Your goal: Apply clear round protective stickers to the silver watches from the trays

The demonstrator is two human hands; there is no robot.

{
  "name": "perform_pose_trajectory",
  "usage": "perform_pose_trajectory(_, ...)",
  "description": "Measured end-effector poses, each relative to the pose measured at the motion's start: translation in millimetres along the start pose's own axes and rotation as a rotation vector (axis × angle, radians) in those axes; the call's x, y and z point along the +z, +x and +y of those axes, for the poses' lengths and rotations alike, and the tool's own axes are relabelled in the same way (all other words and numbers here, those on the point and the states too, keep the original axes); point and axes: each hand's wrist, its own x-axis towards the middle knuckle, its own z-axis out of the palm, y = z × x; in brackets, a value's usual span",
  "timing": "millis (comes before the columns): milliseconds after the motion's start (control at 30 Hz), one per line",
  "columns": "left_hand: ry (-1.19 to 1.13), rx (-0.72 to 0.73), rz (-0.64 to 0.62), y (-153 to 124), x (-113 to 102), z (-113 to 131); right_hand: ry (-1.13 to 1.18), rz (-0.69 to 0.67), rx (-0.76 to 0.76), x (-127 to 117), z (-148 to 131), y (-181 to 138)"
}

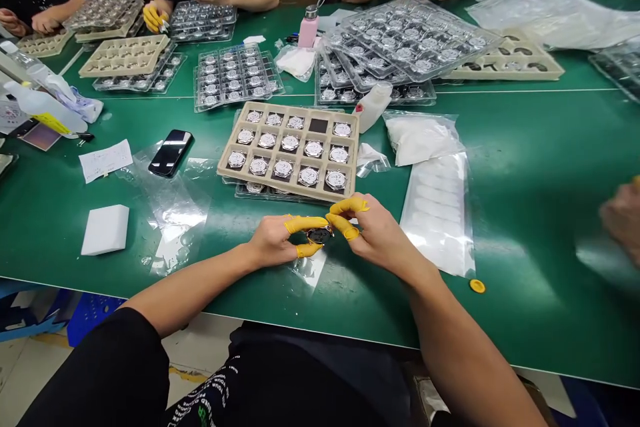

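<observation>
1. A small round metal part [319,235], dark-faced and glinting, is held just over the green workbench [525,227], low in the middle of the frame. Fingers partly hide it, so its details are hard to make out.
2. The left hand [273,240] and right hand [375,230] pinch it from both sides, with yellow rubber finger cots [305,223] against its edge.
3. Just above, a beige compartment tray [293,109] holds rows of round silver dials [309,177]; one cell shows dark.
4. A clear plastic sheet [310,268] lies beneath the hands.
5. A co-worker's hand [623,217] is cut off at the right edge.
</observation>
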Motion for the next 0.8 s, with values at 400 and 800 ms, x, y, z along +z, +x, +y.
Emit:
perform_pose_trajectory(400, -0.53, -0.607, -0.112, 7, 1, 17, 0.011, 0.347, 0.213, -6, 1, 2)
perform_pose_trajectory(800, -0.735, -0.91, 0.013, 19, -1, -1, 0.677, 0.203, 0.641, 26, -20, 1)
